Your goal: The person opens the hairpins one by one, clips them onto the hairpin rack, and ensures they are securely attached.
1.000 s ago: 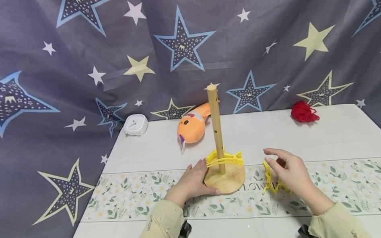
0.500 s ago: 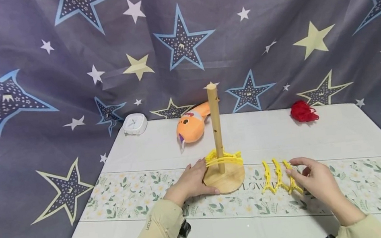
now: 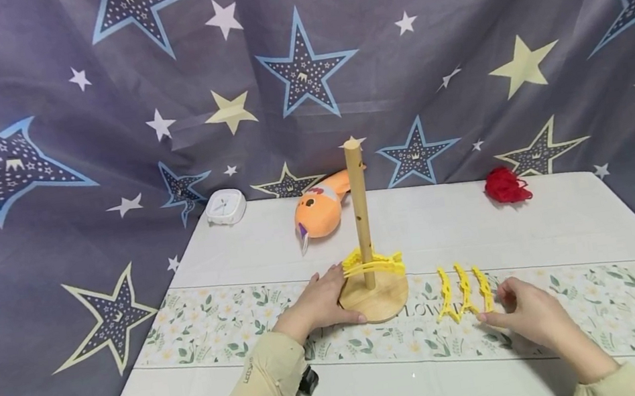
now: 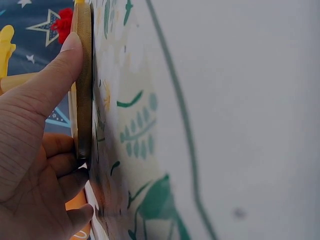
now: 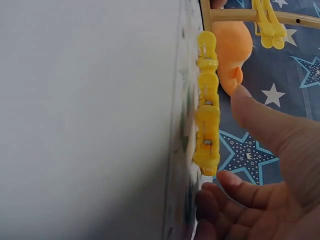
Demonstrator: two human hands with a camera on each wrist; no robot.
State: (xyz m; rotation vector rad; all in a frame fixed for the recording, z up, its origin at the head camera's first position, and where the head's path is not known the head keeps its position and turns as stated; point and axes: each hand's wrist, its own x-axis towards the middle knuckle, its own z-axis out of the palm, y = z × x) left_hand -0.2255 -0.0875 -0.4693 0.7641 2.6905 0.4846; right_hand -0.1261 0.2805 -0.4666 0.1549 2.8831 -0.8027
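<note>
My left hand [image 3: 321,302] holds the round base of a wooden stand [image 3: 362,219]. In the left wrist view, the thumb [image 4: 64,65] lies over the top of the base [image 4: 84,100], and the other fingers bear on its rim. Low on the upright pole, several yellow plastic spring clips [image 3: 376,269] stick out. Three more yellow clips [image 3: 465,292] lie in a row right of the base. My right hand [image 3: 532,317] is beside the rightmost clip [image 3: 483,290], thumb and fingers apart. The right wrist view shows this clip [image 5: 207,140] near the hand with nothing gripped.
An orange plush toy [image 3: 318,213] lies behind the stand. A small white clock [image 3: 225,207] is at the back left, and a red bundle of yarn or net [image 3: 507,186] at the back right. A star-patterned curtain [image 3: 398,78] hangs behind the white table [image 3: 381,392].
My right hand has moved right and toward me, uncovering the three clips. The rightmost clip was slanted beside the fingers and now lies straighter, in line with the others. The left hand stays put.
</note>
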